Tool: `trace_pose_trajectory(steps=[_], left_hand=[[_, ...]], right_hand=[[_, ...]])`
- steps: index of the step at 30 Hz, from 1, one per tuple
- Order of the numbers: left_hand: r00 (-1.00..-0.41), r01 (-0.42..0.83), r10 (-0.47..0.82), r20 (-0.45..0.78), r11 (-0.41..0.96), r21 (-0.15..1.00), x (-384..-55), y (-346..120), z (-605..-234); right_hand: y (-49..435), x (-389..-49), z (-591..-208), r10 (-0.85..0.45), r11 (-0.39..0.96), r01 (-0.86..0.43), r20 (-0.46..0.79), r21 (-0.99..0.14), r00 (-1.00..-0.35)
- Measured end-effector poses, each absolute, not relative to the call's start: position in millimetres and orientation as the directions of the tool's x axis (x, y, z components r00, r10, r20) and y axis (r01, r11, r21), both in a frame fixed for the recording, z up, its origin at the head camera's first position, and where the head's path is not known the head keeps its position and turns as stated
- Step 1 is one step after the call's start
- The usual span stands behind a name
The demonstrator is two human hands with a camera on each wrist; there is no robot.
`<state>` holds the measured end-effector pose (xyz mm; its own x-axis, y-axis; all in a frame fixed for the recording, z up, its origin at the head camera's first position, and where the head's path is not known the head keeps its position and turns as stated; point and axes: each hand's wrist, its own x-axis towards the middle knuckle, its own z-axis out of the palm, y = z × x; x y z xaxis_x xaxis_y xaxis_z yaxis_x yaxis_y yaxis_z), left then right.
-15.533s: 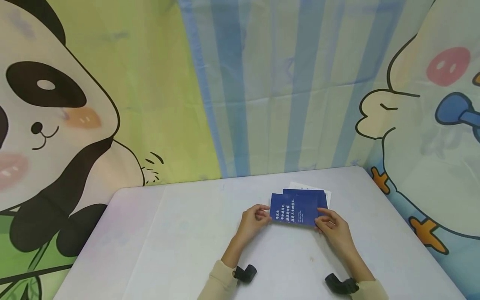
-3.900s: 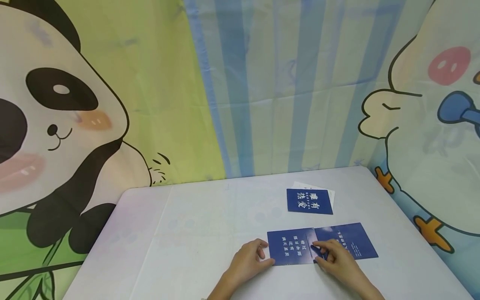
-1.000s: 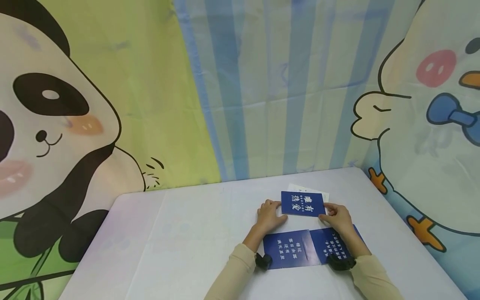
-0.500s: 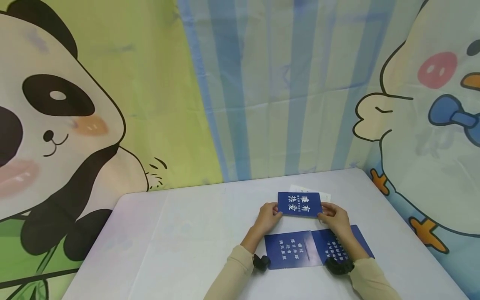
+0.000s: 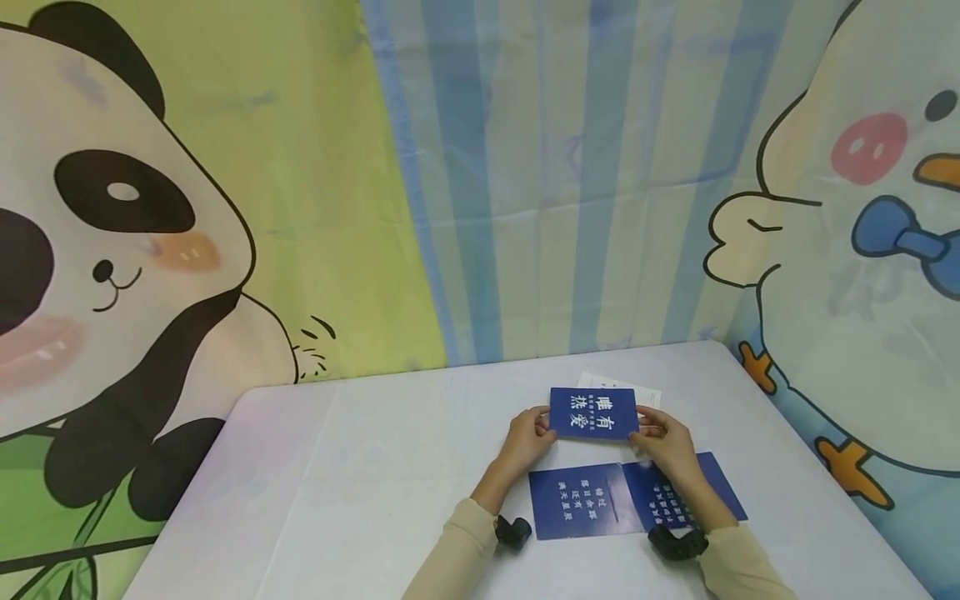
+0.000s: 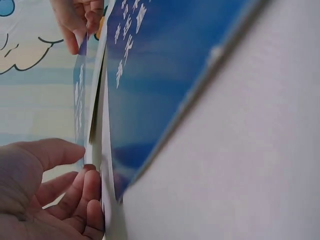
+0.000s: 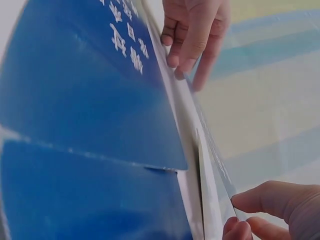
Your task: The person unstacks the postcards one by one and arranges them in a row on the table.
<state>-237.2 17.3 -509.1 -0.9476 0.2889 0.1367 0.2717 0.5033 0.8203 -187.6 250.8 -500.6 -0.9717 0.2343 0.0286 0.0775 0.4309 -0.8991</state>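
A dark blue card (image 5: 594, 414) with white characters is held up by its two short ends, over the back right part of the table. My left hand (image 5: 527, 443) pinches its left end between thumb and fingers. The right end is pinched by my right hand (image 5: 670, 443). In the left wrist view the card (image 6: 80, 100) shows nearly edge-on, slightly raised from the table. Nearer to me, two more blue cards (image 5: 573, 502) lie side by side, their ends meeting. My right wrist partly hides the right-hand blue card (image 5: 722, 492).
Behind the held card lies a white printed card (image 5: 647, 395), partly covered in this view. The white table (image 5: 375, 483) stretches far to the left. Cartoon-printed cloth (image 5: 525, 208) hangs behind and at both sides. A black wrist camera (image 5: 513, 532) sits on each wrist.
Earlier, a blue card was brought from the back pile and laid end to end beside another. Within the last second, both hands have lifted the third card, shifting it slightly left and toward me.
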Motion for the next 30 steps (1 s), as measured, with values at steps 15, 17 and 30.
trace_pose_trajectory(steps=[15, 17, 30], left_hand=[[-0.939, 0.218, 0.334, 0.075, 0.416, 0.883, -231.9, -20.3, -516.3], [-0.941, 0.197, 0.332, 0.061, 0.393, 0.898, -230.8, -25.0, -516.8], [-0.945, 0.191, 0.317, 0.08, 0.337, 0.922, -221.6, -57.8, -514.9]], right_hand=[[229.7, -181.1, -495.6, 0.151, 0.468, 0.022, 0.056, -0.883, -0.987], [227.2, -180.3, -494.5, 0.135, 0.467, 0.005, 0.065, -0.884, -0.989], [205.0, -173.9, -484.9, 0.013, 0.417, -0.084, 0.099, -0.905, -0.995]])
